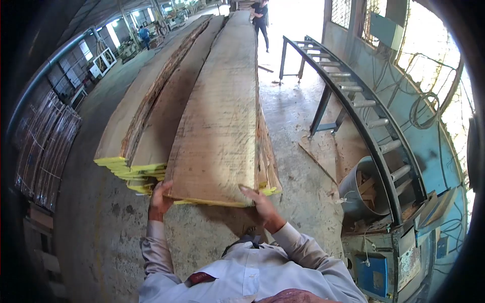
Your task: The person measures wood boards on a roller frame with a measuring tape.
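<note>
A long, wide wooden plank [220, 116] lies on top of a stack of rough boards, its near end close to my body. My left hand [160, 198] grips the plank's near left corner. At the near right corner, my right hand [262, 204] holds the edge with the thumb on top; the fingers beneath are hidden. Left of this plank lie other bark-edged boards [141, 96], whose near ends are painted yellow.
A curved roller conveyor [353, 86] runs along the right side. Beside it stands a bin [366, 187] of wood scraps above a machine cabinet [374, 272]. Wrapped boards [45, 146] stand at left. One person [260, 20] stands beyond the stack, another [144, 36] farther left.
</note>
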Demonstrator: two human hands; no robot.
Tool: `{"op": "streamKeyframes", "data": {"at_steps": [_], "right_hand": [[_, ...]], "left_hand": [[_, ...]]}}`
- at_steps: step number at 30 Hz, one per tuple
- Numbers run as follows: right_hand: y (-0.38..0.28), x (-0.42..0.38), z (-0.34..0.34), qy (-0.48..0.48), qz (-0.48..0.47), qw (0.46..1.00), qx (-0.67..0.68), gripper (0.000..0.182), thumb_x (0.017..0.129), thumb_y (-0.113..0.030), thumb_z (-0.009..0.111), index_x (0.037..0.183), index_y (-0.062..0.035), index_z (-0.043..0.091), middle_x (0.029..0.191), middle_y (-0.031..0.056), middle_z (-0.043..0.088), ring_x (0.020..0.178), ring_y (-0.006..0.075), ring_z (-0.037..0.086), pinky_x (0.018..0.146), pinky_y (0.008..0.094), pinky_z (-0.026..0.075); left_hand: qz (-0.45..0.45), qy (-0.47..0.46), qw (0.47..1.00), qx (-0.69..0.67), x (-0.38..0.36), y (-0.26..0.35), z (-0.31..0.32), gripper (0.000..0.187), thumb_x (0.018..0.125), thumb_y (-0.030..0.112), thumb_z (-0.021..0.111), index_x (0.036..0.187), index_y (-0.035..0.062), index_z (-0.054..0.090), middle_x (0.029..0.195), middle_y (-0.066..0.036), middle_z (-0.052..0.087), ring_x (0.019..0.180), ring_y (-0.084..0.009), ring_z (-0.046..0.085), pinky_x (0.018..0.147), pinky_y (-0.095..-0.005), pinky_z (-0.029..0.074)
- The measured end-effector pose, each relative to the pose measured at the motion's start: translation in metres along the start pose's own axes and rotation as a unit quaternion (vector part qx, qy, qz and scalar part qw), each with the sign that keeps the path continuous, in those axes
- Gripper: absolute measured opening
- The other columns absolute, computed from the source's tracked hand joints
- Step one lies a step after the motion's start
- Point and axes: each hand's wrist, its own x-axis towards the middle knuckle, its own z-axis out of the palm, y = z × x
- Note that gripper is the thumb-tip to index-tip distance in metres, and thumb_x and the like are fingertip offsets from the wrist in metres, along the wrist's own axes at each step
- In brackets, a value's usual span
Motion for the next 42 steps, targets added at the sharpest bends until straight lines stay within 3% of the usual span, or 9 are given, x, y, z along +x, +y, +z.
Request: {"op": "streamKeyframes", "data": {"at_steps": [3,8,10,13,24,34,36,40,42], "right_hand": [[0.008,0.002,0.012,-0.011,0.035,0.994,0.105,0.054,0.096,-0.031,0.069,0.136,0.0025,0.058,0.131,0.0099,0.064,0.118,0.0188,0.06,0.103,0.0347,0.046],[0.02,-0.004,0.022,-0.024,0.137,0.987,0.081,0.039,0.099,-0.025,0.065,0.128,-0.0001,0.061,0.12,0.009,0.068,0.106,0.0206,0.068,0.092,0.0372,0.058],[0.011,-0.006,0.023,-0.033,0.106,0.986,0.121,0.032,0.099,-0.022,0.065,0.123,-0.0018,0.063,0.116,0.0073,0.07,0.102,0.0196,0.07,0.089,0.0389,0.061],[0.015,-0.013,0.035,-0.023,0.115,0.985,0.127,0.033,0.099,-0.019,0.067,0.126,-0.0008,0.062,0.118,0.0076,0.069,0.104,0.0196,0.068,0.094,0.0401,0.059],[0.007,-0.017,0.062,-0.07,0.21,0.961,0.166,0.042,0.101,-0.017,0.063,0.135,0.0041,0.052,0.132,0.0136,0.061,0.118,0.0256,0.063,0.105,0.0437,0.055],[-0.003,-0.028,0.075,-0.076,0.171,0.973,0.133,0.043,0.1,-0.019,0.065,0.133,0.005,0.053,0.13,0.0132,0.062,0.116,0.0243,0.064,0.103,0.0433,0.055],[-0.008,-0.037,0.066,-0.041,0.181,0.977,0.104,0.032,0.098,-0.018,0.067,0.125,-0.0009,0.062,0.116,0.0085,0.069,0.104,0.0192,0.069,0.088,0.0323,0.059],[-0.019,-0.059,0.066,-0.007,0.175,0.979,0.101,0.03,0.095,-0.013,0.07,0.122,-0.0027,0.064,0.114,0.0048,0.068,0.099,0.0178,0.069,0.084,0.0329,0.058],[0.001,-0.074,0.06,-0.055,-0.006,0.998,0.024,0.034,0.092,-0.009,0.073,0.124,-0.0032,0.064,0.112,0.0044,0.067,0.1,0.0179,0.067,0.087,0.0333,0.056]], "left_hand": [[0.021,-0.005,1.0,-0.002,0.012,0.01,-0.006,0.042,0.096,0.021,0.061,0.133,0.0004,0.059,0.126,-0.01,0.068,0.113,-0.0245,0.066,0.093,-0.0432,0.055],[0.007,0.07,0.997,-0.01,-0.023,0.007,-0.052,0.03,0.095,0.016,0.059,0.121,0.0024,0.066,0.118,-0.008,0.07,0.107,-0.0213,0.067,0.089,-0.0407,0.055],[0.001,0.018,1.0,-0.016,-0.014,0.026,-0.024,0.028,0.096,0.017,0.059,0.118,0.003,0.068,0.115,-0.008,0.071,0.104,-0.0209,0.067,0.087,-0.0397,0.054],[0.02,0.037,0.999,0.005,-0.015,0.018,-0.04,0.038,0.098,0.025,0.053,0.121,-0.0008,0.068,0.116,-0.012,0.072,0.104,-0.0263,0.069,0.091,-0.042,0.055],[0.044,0.096,0.994,-0.027,-0.019,0.022,-0.062,0.041,0.09,0.019,0.067,0.124,-0.0021,0.06,0.113,-0.01,0.069,0.099,-0.0231,0.069,0.088,-0.0399,0.056],[0.052,0.041,0.998,-0.002,-0.035,0.054,-0.032,0.039,0.091,0.016,0.065,0.124,-0.0027,0.059,0.115,-0.012,0.068,0.102,-0.0233,0.068,0.09,-0.0397,0.055],[0.098,0.044,0.994,-0.012,-0.042,0.063,-0.003,0.043,0.091,0.016,0.065,0.128,-0.0031,0.056,0.117,-0.012,0.067,0.104,-0.0237,0.067,0.09,-0.0397,0.055],[0.073,0.053,0.996,0.005,-0.047,0.058,-0.016,0.047,0.09,0.018,0.065,0.131,-0.0026,0.053,0.118,-0.012,0.065,0.105,-0.0238,0.066,0.091,-0.0399,0.054],[0.042,0.019,0.999,0.002,-0.056,0.069,-0.014,0.053,0.09,0.018,0.063,0.136,-0.0027,0.048,0.122,-0.013,0.065,0.108,-0.0256,0.067,0.091,-0.0417,0.056]]}}
